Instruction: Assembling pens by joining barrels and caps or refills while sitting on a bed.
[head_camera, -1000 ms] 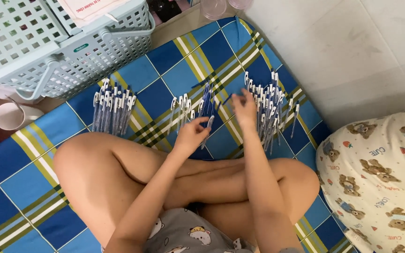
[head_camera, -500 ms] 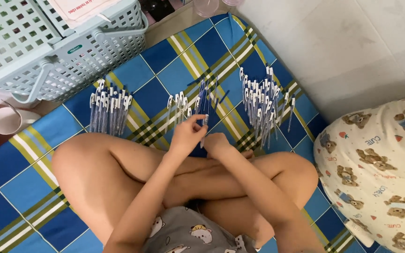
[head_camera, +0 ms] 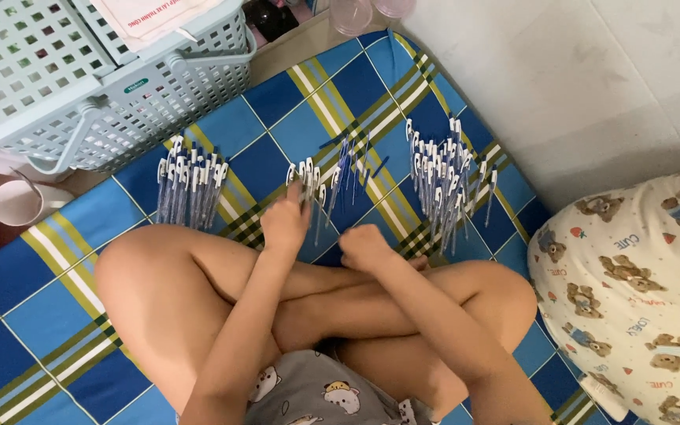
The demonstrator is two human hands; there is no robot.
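**Between two hands, a row of pens on a checked mat**

Just beyond the left hand (head_camera: 285,224), the middle cluster of pens (head_camera: 332,185) lay fanned on the mat, white caps pointing away from the person and blue barrels running back toward the knees. The left hand's fingers were closed around a few of those pens at the cluster's near left edge. The right hand (head_camera: 365,245) sat curled just beside it, knuckles up; whether it held anything could not be told.

Left of the left hand, apart from it, lay a second bundle of pens (head_camera: 189,189). Right of the right hand lay a larger, denser pile of pens (head_camera: 442,185), its near end close to the right knee.

All three groups rested on a blue checked mat (head_camera: 277,102) with yellow, white and green stripes. The person sat cross-legged on it, bare legs folded under both forearms.

Beyond the left bundle stood a pale grey lattice basket (head_camera: 120,94), its handle touching the mat's far edge. A white cup (head_camera: 21,203) stood off the mat to the far left. Right of the right hand, past the large pile, the mat ended at a pale tiled floor (head_camera: 592,86), and a bear-print cushion (head_camera: 639,291) crowded the near right corner. Open mat showed between the pen groups and ahead of the middle cluster.
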